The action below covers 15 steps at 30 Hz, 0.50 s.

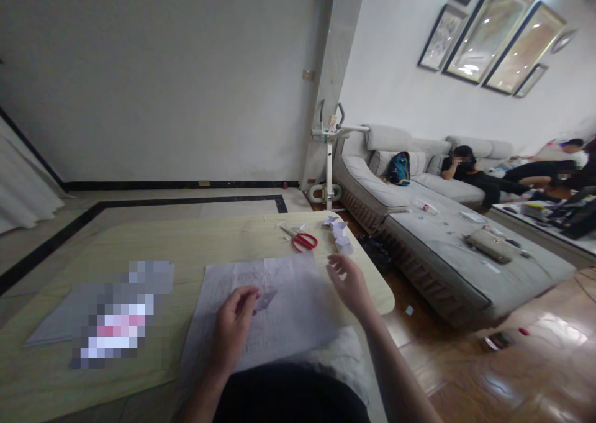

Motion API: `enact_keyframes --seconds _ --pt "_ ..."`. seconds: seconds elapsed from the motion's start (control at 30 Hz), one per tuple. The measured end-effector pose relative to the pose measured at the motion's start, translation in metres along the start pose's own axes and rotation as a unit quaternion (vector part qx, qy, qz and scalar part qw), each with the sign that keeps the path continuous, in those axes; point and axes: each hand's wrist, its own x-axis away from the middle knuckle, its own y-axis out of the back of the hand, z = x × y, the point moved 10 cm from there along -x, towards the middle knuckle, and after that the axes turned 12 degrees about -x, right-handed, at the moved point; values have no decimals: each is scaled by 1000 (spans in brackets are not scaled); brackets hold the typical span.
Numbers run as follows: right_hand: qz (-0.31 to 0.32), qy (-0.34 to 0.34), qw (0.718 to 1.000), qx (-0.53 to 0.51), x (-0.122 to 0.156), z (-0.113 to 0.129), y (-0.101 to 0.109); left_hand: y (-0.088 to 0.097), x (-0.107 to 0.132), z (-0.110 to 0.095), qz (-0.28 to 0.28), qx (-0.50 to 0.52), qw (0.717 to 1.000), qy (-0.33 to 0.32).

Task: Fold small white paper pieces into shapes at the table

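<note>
My left hand (238, 314) pinches a small folded piece of paper (267, 299) between thumb and fingers. It is held over a large printed sheet (223, 286) on the table. Over the sheet's right edge, my right hand (347, 280) is raised with its fingers loosely curled and apart, holding nothing that I can see. Beyond it, several folded paper pieces (341, 235) lie along the table's right edge. Scissors with red handles (305, 241) rest behind the sheet, blades pointing left, with small paper scraps near them.
Paper sheets (53, 320) and a blurred-out item (121, 323) lie at the left of the pale wooden table (186, 240). A grey sofa (433, 243) stands to the right, with a bag (488, 244) on it. People (470, 171) sit farther back. White exercise equipment (329, 162) stands behind the table.
</note>
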Motion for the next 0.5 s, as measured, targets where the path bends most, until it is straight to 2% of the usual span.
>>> enact_keyframes --seconds 0.1,0.17,0.27,0.33,0.5 --pt "-82 -44 992 87 -20 -37 44 5 -4 -4 -7 -18 1000 -11" --pt "-92 -84 976 179 -30 -55 55 4 -8 -7 2 -43 998 -34" --pt "-66 -141 940 305 -39 -69 50 0 -10 -12 13 -96 992 -79" --pt "-61 -160 922 349 -40 -71 43 1 -8 -18 4 -136 984 -114" --pt "-52 -159 913 372 -43 -67 32 6 1 -26 -7 -181 970 -161"
